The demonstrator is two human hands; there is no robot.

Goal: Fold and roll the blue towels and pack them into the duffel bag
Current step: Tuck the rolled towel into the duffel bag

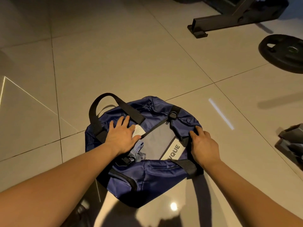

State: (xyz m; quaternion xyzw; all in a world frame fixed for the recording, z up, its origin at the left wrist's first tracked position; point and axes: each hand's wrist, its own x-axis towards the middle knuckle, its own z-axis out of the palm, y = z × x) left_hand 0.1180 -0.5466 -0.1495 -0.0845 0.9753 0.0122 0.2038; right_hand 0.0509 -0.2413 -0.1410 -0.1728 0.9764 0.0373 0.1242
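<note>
Duffel bag [152,174] grip: the right hand [205,145] is curling its fingers over the bag's right edge and holding the fabric there.
Other hold: the left hand [122,138] is pressing flat on the bag's far-left side, fingers straight and spread, just beside a black handle [101,102].
Contents: a pale blue towel [138,149] is lying inside the open mouth, beside the left wrist, partly hidden.
Position: the bag is sitting on the tiled floor [114,63], its grey lining showing.
Surroundings: a weight plate [283,53] and a bench frame [229,18] are sitting well apart, far right.

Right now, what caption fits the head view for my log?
Left hand presses the open duffel bag, right hand grips its rim, a blue towel showing inside.
</note>
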